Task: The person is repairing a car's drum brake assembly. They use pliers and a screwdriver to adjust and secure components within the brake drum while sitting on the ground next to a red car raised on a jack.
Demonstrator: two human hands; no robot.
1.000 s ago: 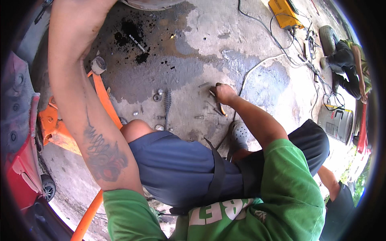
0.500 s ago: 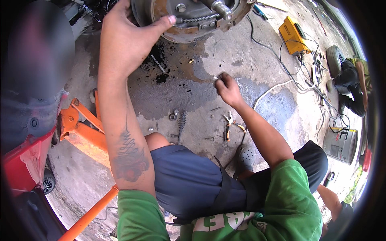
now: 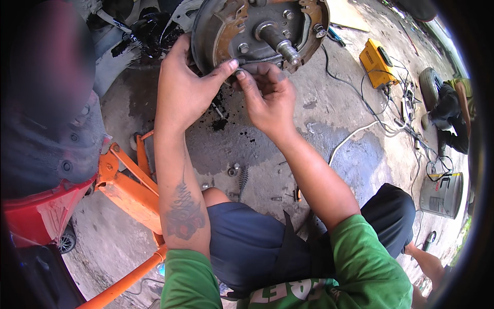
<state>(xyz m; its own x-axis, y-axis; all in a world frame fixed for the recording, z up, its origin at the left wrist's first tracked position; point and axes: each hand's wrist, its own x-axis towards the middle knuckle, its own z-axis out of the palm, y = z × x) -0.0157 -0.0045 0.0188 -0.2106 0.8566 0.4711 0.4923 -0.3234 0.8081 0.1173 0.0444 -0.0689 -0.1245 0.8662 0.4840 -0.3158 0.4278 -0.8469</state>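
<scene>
A brake assembly (image 3: 216, 31) with curved shoes, bolts and a central spindle (image 3: 272, 36) fills the top centre. My left hand (image 3: 182, 92) grips its lower left edge, with the thumb near a spring-covered cable (image 3: 260, 60) along the bottom. My right hand (image 3: 270, 100) is just beside it, thumb and curled fingers closed at the cable's left part around something small that I cannot make out clearly. Below on the concrete lie a coil spring (image 3: 243, 177) and small hardware (image 3: 233, 170), with pliers (image 3: 297, 194) mostly hidden behind my right arm.
An orange floor jack (image 3: 123, 193) and a red car body (image 3: 36, 211) are at left. At right are a yellow machine (image 3: 379, 64) with cables, a tire (image 3: 429, 87), a bucket (image 3: 440, 195) and another person (image 3: 447, 113). An oily patch (image 3: 218, 123) stains the floor.
My right hand has risen from near the pliers on the floor to the brake assembly, beside my left hand. The view has shifted, bringing more of the assembly in.
</scene>
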